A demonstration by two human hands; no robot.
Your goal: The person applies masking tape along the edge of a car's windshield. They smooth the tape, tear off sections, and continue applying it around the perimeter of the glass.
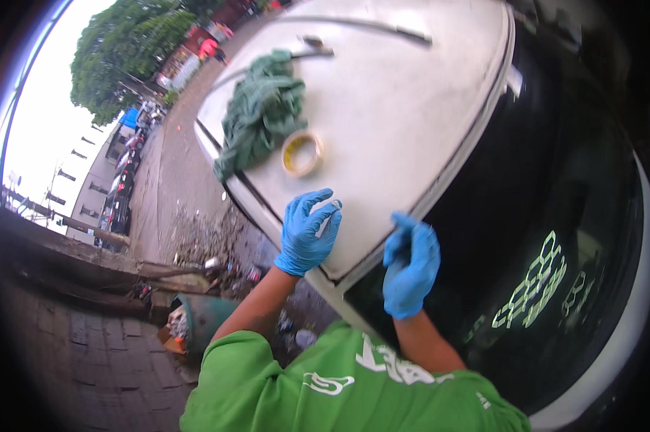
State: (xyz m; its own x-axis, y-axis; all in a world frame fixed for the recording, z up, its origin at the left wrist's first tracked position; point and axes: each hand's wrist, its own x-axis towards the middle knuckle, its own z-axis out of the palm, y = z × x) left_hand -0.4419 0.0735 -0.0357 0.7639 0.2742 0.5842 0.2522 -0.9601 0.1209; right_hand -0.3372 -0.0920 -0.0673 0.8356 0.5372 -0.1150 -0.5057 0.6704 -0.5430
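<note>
My left hand (307,234), in a blue glove, is over the near left corner of a white vehicle roof (390,108). Its thumb and forefinger come together on a small whitish bit that I cannot make out. To the right, my right hand (413,266), also blue-gloved, hovers by the roof's edge above the dark glass (512,216). Its fingers are bent and slightly blurred, with a gap between thumb and forefinger and nothing visible in it. A roll of tape (317,153) lies on the roof just beyond my left hand. Beside it is a crumpled green cloth (260,115).
Dark strips (361,26) and a small dark object (310,41) lie farther up the roof. On the ground to the left, a green bin (209,317) lies tipped near rubble and litter (213,241). Parked motorcycles (119,187) line the road beyond.
</note>
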